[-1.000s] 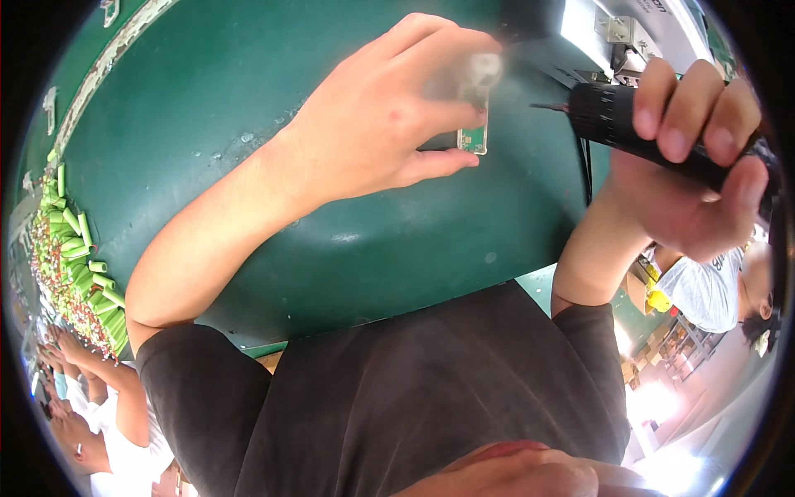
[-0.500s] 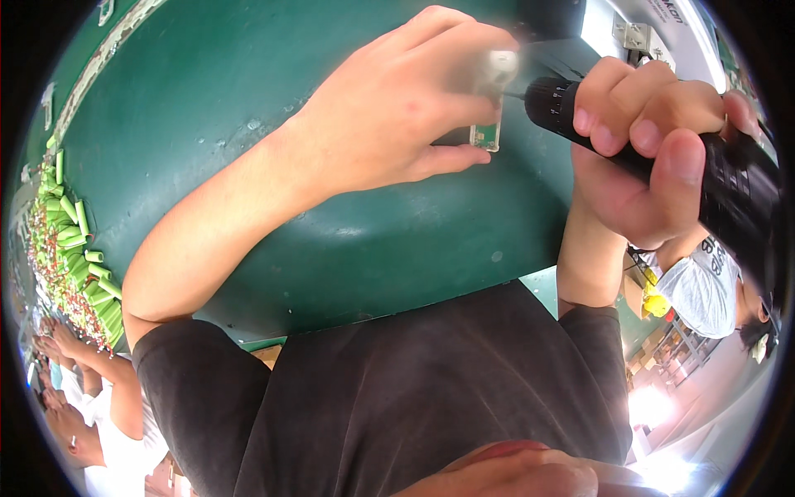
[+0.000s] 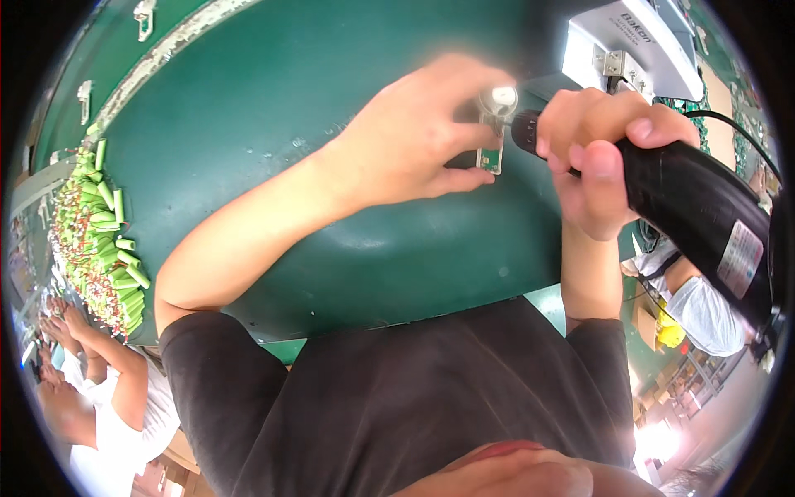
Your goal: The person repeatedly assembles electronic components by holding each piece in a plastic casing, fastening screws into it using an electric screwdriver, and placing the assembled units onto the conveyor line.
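My left hand [image 3: 406, 145] reaches over the green table, its fingers closed on a small clear plastic housing [image 3: 499, 101]. Inside the housing's near end shows a green circuit board [image 3: 490, 157]. A black electric screwdriver [image 3: 687, 186] is gripped in my right hand [image 3: 600, 153], fingers wrapped around its front part. It lies across the view with its nose pointing left at the housing, very close to it. Blur hides whether the bit touches the housing.
A heap of light green cylinders with thin wires [image 3: 103, 240] lies at the table's left edge. At the far right stands a white boxy device [image 3: 633, 41]; a black cable [image 3: 737, 132] runs nearby. Other people [image 3: 124, 389] sit at left and at right [image 3: 708, 311].
The whole view has shifted, so the table and heap sit lower and more of the white device shows. The screwdriver's nose is slightly closer to the housing. Both hands keep their hold.
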Action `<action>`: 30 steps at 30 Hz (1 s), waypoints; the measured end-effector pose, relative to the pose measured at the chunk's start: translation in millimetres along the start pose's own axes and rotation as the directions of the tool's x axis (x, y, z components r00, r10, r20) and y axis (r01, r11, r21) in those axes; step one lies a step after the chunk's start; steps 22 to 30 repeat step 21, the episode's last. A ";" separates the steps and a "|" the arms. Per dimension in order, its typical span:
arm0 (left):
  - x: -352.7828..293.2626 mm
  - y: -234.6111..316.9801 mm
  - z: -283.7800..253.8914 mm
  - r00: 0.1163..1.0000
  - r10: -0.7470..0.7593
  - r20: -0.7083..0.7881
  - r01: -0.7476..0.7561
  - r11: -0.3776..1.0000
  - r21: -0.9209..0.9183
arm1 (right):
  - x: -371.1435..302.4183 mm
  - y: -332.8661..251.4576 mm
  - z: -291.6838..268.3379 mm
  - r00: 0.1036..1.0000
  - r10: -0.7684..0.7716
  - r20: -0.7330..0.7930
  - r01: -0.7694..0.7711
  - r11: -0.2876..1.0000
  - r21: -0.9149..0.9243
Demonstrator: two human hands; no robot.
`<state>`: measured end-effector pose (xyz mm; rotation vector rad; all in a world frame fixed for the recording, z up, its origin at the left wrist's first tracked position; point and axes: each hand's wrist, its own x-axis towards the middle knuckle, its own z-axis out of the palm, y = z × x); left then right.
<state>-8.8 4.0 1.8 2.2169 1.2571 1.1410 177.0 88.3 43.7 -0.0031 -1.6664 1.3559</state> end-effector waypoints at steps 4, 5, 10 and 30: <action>16.7 4.0 -30.5 0.998 -0.007 0.066 -0.013 0.955 0.295 | 0.1 -4.1 4.6 0.973 0.002 -0.230 0.022 0.994 0.103; 23.8 -5.0 -44.3 0.998 -0.025 0.062 -0.004 0.902 0.431 | -1.9 -5.4 3.0 0.963 0.001 -0.270 0.011 0.999 0.045; 57.5 -39.7 -135.1 0.926 -0.318 -0.206 0.378 0.815 0.439 | 11.3 -3.7 10.5 0.990 0.064 -0.128 -0.067 0.997 -0.023; 87.2 -141.5 -143.4 0.830 -0.548 -0.100 0.491 0.635 0.597 | 0.7 -6.5 -13.4 0.989 0.149 0.021 -0.146 0.982 -0.124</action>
